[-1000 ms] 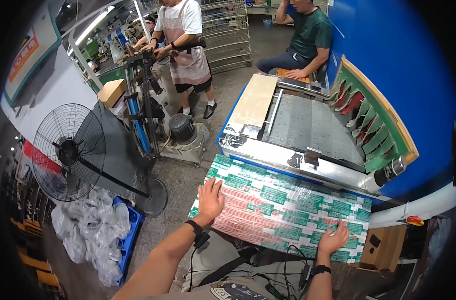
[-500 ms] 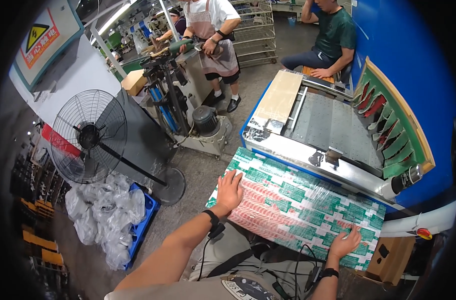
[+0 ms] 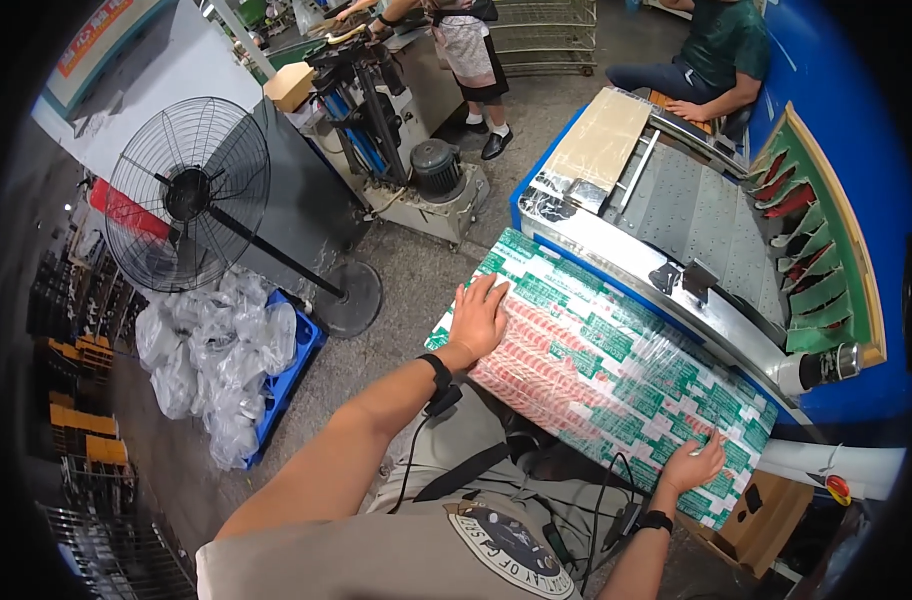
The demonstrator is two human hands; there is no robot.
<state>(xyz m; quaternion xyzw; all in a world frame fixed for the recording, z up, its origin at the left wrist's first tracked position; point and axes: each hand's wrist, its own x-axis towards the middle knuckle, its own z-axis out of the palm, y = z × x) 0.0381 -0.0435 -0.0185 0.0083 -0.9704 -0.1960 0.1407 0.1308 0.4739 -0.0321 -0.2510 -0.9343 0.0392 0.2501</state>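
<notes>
A flat board (image 3: pixel 576 355), wrapped in glossy film with green, white and red print, spans the space before my lap. On its left end rests my left hand (image 3: pixel 479 312), open, palm down with the fingers apart. My right hand (image 3: pixel 694 466) lies on the board's right end, its fingers loosely bent and apart on the surface; I see nothing held in it. Both wrists carry black bands. Along the board's far edge stands a blue-framed machine with a grey perforated bed (image 3: pixel 681 205).
Left stand a black floor fan (image 3: pixel 188 192) and a blue crate (image 3: pixel 288 388) under clear plastic bags (image 3: pixel 216 350). A motor (image 3: pixel 436 170) is beyond. A green holder with hanging strips (image 3: pixel 826 240) and a cardboard box (image 3: pixel 766 520) are right. Two people are near the machines.
The view has tilted downward, so the surroundings sit higher in the picture. Both hands stay at about the same spots on the board; the right fingers are drawn slightly closer together.
</notes>
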